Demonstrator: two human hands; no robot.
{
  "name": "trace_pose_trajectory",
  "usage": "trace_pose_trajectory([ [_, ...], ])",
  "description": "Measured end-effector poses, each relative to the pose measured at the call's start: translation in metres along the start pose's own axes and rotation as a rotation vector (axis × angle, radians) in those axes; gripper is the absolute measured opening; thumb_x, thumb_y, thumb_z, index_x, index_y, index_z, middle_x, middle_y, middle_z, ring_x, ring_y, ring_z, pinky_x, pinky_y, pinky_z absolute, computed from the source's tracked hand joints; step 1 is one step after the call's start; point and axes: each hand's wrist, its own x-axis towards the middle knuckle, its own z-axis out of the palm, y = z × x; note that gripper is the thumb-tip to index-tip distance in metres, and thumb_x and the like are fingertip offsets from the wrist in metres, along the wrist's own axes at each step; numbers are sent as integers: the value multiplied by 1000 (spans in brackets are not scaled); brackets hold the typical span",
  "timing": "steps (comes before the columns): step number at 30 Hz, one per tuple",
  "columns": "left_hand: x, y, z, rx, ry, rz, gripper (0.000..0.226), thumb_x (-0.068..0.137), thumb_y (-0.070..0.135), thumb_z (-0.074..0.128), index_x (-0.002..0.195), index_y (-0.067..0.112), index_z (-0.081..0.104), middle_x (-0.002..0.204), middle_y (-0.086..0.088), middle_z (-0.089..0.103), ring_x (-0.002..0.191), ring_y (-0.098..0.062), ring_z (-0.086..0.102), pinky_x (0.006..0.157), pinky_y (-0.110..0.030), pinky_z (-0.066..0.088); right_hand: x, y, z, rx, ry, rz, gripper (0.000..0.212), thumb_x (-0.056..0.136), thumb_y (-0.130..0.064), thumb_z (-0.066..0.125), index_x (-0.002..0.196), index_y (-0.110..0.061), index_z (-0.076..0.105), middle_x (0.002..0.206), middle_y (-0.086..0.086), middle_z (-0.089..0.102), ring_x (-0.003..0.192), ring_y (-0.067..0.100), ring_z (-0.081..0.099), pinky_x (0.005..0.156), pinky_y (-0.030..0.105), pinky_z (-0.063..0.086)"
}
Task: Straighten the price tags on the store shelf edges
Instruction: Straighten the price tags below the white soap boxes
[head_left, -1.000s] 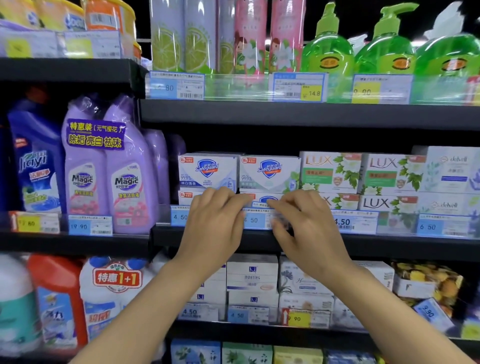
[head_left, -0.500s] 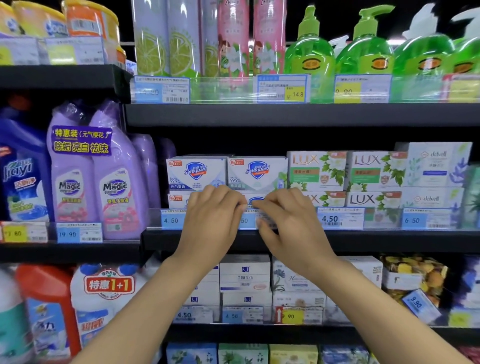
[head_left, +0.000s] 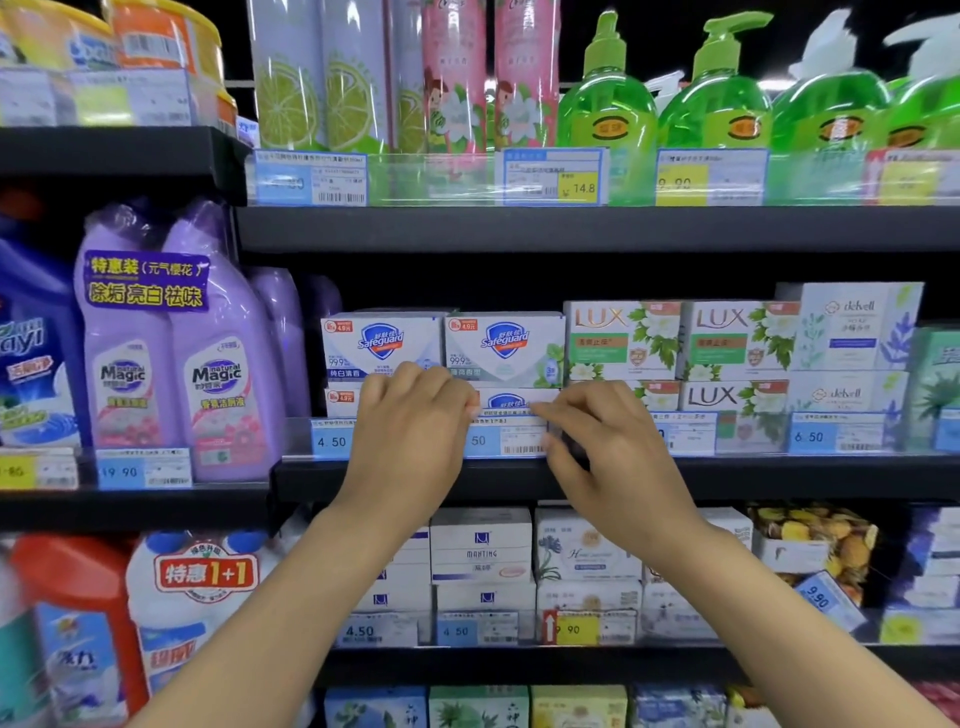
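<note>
While both hands, left (head_left: 410, 436) and right (head_left: 602, 452), pinch the tag (head_left: 511, 436) below the Safeguard boxes (head_left: 504, 348), a tilted lower-shelf tag (head_left: 826, 597), down and right of them, remains.

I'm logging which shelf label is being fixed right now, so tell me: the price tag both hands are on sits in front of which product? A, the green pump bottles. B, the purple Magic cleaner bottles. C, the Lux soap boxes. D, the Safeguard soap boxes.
D: the left hand and right hand meet on the price tag directly below the stacked Safeguard soap boxes.
</note>
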Motion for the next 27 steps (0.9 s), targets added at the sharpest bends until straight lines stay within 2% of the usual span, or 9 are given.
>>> trace_pose_trajectory([
  [4, -2, -3, -1, -6, -8, -6, 12, 87, 21, 55, 84, 17, 65, 79, 2, 58, 75, -23, 49, 68, -34, 24, 0, -1, -1, -12, -16, 20, 36, 89, -21, 50, 120, -7, 62, 100, 3, 57, 96, 20, 46, 84, 33, 42],
  [8, -3, -6, -4, -38, -12, 33, 17, 88, 24, 50, 89, 18, 66, 83, 2, 59, 77, -23, 49, 70, -33, 27, 3, -2, -1, 1, -31, 20, 39, 90, -26, 44, 116, -6, 65, 97, 4, 56, 93, 20, 46, 80, 35, 43],
  [15, -9, -5, -2, -99, -29, 71, 24, 83, 11, 56, 104, 16, 68, 88, 0, 61, 82, -25, 51, 72, -33, 30, 4, -2, 1, 4, 3, 26, 30, 86, -17, 55, 112, -5, 66, 97, 6, 56, 93, 21, 46, 80, 35, 43],
  [21, -12, -5, -1, -152, -35, 73, 32, 86, 14, 43, 107, 15, 67, 92, 0, 60, 85, -25, 50, 72, -36, 35, 5, 0, 2, 1, 26, -6, 27, 88, -10, 53, 109, -4, 67, 93, 7, 58, 89, 23, 48, 76, 36, 43],
  [27, -15, -4, 2, -148, -12, 81, 25, 84, 7, 53, 103, 13, 67, 93, -2, 59, 85, -26, 49, 71, -37, 36, 3, 1, 3, 17, 30, -21, 31, 90, -16, 44, 107, -4, 68, 92, 7, 58, 87, 27, 50, 74, 40, 43],
])
